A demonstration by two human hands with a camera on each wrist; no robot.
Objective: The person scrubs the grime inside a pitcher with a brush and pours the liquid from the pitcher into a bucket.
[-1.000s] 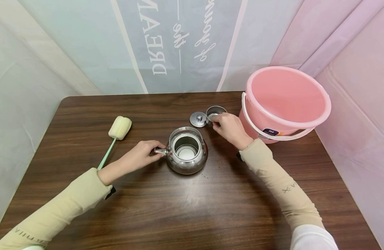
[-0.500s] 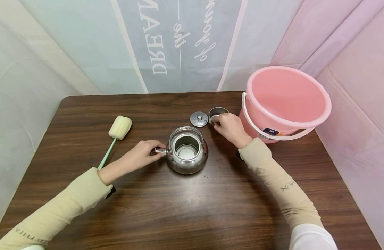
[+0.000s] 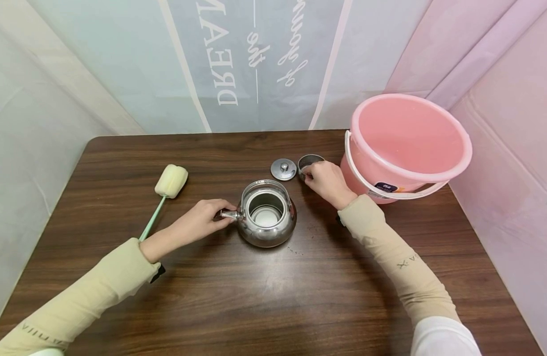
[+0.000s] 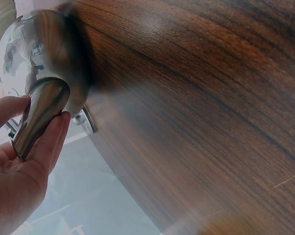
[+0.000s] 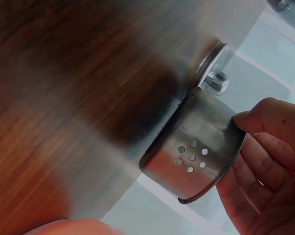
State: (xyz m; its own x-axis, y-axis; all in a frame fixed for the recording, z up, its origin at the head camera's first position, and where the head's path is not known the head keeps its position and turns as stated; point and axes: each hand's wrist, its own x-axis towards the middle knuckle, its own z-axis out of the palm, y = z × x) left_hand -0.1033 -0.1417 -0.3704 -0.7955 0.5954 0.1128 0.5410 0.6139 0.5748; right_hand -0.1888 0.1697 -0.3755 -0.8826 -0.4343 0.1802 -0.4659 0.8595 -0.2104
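A shiny steel kettle (image 3: 265, 232) stands upright and lidless in the middle of the table, its inside visible from above. My left hand (image 3: 206, 217) holds its spout (image 4: 42, 112) between thumb and fingers. To the right, my right hand (image 3: 329, 183) pinches the rim of a steel tea strainer (image 5: 191, 147), a small cup with round holes in its side. Part of the strainer is hidden by that hand in the head view. Just left of the strainer lies the round kettle lid (image 3: 283, 169), knob up.
A large pink bucket (image 3: 367, 165) with a white handle stands at the right, close to my right hand. At the left lies a sponge brush (image 3: 171, 181) with a green stick, partly behind my left forearm. Small drops dot the table (image 3: 273, 296) beside the kettle.
The strainer, in my right hand, has shifted slightly right and toward me, off its overlap with the lid, and appears lower. My left hand and the kettle have hardly moved.
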